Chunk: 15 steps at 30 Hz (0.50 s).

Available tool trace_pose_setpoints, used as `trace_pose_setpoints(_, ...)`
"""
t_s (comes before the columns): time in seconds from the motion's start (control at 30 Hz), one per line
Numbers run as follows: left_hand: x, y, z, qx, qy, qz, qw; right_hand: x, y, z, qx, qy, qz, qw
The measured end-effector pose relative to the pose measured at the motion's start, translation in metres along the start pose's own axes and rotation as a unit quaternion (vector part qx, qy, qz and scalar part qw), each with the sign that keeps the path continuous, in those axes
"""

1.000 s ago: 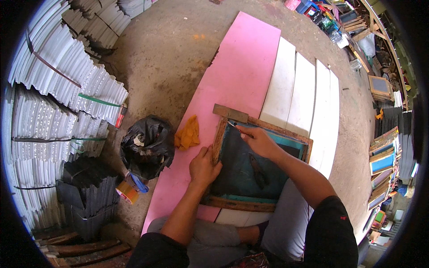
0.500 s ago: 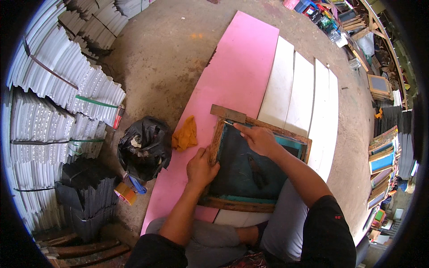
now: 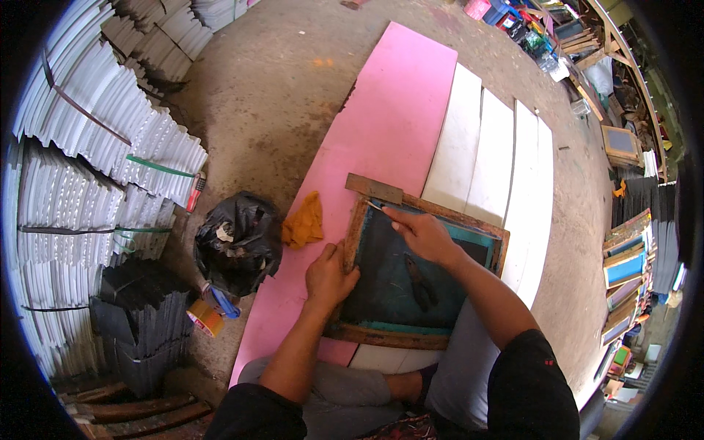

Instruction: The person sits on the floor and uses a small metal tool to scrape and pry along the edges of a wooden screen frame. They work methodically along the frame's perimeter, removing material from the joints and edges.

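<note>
A wooden screen frame [image 3: 400,336] with dark, teal-edged mesh [image 3: 381,253] rests tilted by my lap. My left hand [image 3: 328,276] is closed around its left side bar. Over the far left corner, my right hand [image 3: 425,233] grips a thin tool with a pale, narrow tip [image 3: 375,207]; its handle is hidden in my fingers, so I cannot tell its kind. The tip points at the frame's inner corner. A flat brown strip [image 3: 374,188] lies along the far left corner. Dark pliers [image 3: 420,284] lie on the mesh.
Pink [image 3: 396,95] and white boards [image 3: 469,147] lie beneath the frame. Left of them are an orange cloth [image 3: 303,221], a black plastic bag [image 3: 238,242], a tape roll [image 3: 205,318] and bundled white sheets [image 3: 70,198]. More frames [image 3: 627,270] stand far right.
My right hand has drawn back slightly from the far left corner, and more of the tool's tip shows. My left hand keeps its grip on the frame.
</note>
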<state>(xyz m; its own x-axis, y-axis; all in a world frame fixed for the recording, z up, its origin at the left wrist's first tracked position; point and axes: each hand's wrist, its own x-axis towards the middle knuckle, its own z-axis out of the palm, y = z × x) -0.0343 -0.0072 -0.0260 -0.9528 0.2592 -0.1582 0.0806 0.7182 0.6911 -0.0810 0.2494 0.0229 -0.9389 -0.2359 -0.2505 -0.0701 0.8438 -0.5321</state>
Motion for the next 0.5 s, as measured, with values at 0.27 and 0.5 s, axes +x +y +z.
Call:
trace_pose_setpoints(0.27,0.000,-0.002,0.003,-0.003,0.006,0.013,1.000,-0.013,-0.017,-0.007,-0.110,0.016,0.070,0.991)
trace_pose_setpoints(0.5,0.000,-0.001,0.001,0.009,-0.008,0.011,1.000,-0.010,-0.020,-0.007,-0.132,0.009,0.065,0.989)
